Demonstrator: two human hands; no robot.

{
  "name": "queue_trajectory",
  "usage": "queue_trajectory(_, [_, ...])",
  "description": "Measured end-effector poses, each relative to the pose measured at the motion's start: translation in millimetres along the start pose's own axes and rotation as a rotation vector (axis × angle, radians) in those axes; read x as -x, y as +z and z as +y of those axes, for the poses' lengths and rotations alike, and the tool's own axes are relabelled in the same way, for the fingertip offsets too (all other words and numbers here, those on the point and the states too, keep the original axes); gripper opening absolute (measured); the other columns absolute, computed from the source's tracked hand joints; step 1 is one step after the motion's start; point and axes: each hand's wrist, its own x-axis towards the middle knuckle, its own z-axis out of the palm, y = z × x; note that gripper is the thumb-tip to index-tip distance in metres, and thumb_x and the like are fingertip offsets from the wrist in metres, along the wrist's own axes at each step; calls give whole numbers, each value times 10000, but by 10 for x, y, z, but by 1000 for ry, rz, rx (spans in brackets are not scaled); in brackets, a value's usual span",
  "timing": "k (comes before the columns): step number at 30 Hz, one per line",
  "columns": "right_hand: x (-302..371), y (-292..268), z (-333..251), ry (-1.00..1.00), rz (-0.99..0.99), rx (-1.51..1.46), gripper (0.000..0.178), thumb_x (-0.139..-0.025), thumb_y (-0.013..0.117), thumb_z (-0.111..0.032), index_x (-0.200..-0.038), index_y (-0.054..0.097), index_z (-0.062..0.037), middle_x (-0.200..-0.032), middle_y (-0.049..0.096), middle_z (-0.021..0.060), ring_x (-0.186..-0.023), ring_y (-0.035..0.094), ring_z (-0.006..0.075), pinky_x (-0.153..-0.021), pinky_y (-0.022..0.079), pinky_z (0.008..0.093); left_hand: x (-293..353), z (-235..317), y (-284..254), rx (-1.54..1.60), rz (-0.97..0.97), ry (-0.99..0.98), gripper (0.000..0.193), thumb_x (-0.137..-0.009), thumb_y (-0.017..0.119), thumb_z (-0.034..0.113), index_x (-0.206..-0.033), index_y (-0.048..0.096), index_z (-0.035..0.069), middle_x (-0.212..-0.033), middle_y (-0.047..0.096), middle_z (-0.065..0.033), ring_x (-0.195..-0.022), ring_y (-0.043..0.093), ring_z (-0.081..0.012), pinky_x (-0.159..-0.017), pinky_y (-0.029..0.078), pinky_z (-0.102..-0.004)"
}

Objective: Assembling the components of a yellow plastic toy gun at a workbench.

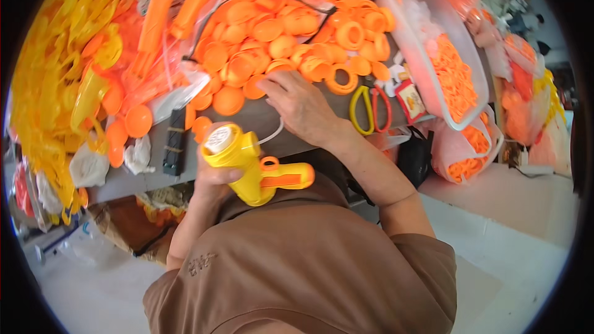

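body point(247, 176) of glossy yellow plastic, a stubby barrel with a side arm, is at eleven o'clock from my chest, clamped in my left hand point(210, 172); a firm wrap should keep its white disc point(218, 138) facing up. at one o'clock from it, my right hand point(301, 110) reaches the smooth, shallow orange caps point(238, 68); i can't tell if it pinches one. lifting one by its rim seems neatest. scissors point(361, 111) lie at two o'clock on the table point(250, 125).
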Motion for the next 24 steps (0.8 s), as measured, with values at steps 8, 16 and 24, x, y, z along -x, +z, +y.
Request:
queue_trajectory(8, [384,-625,142,178,217,19,187,-789,620,-14,-974,601,-2,-896,592,129,-834,582,300,-715,484,356,-306,204,-124,24,-12,-48,680,-544,670,140,-1170,461,-27,-960,610,-207,-806,643,-344,-768,545,-452])
queue_trajectory(16, [952,-1253,726,547,439,161,112,-834,596,-20,-939,611,16,-819,612,98,-735,604,162,-665,472,260,-370,243,-60,116,-89,-66,709,-545,686,189,-1190,469,-11,-979,606,-183,-848,632,-358,-764,553,-452])
queue_trajectory(24, [953,-1837,612,689,643,96,134,-844,603,-14,-972,633,13,-855,623,23,-765,560,79,-704,454,217,-282,86,73,276,-274,-63,706,-473,722,166,-1095,440,-12,-906,594,-175,-815,646,-370,-690,574,-450])
